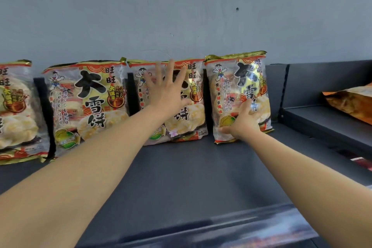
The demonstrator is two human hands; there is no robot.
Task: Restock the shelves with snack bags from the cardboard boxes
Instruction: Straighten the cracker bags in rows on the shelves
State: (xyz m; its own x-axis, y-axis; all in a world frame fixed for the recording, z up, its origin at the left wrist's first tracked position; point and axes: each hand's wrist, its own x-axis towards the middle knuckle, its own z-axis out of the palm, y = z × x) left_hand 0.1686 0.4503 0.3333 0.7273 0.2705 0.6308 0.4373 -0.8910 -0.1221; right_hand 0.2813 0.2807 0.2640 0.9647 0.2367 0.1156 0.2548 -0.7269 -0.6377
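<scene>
Several clear snack bags with red and gold print stand in a row at the back of a dark grey shelf (181,171). My left hand (167,90) has its fingers spread straight and lies flat against the third bag (193,119). My right hand (244,121) holds the lower front of the rightmost bag (237,78), thumb under its bottom left corner, fingers curled on its face. That bag stands upright against the wall. Two more bags stand to the left, one (86,104) whole and one (14,110) cut off by the frame edge.
A grey wall (181,6) rises behind the bags. To the right, a separate dark shelf (326,123) holds an orange bag (354,102) lying flat. The shelf's front lip (221,227) runs across the bottom.
</scene>
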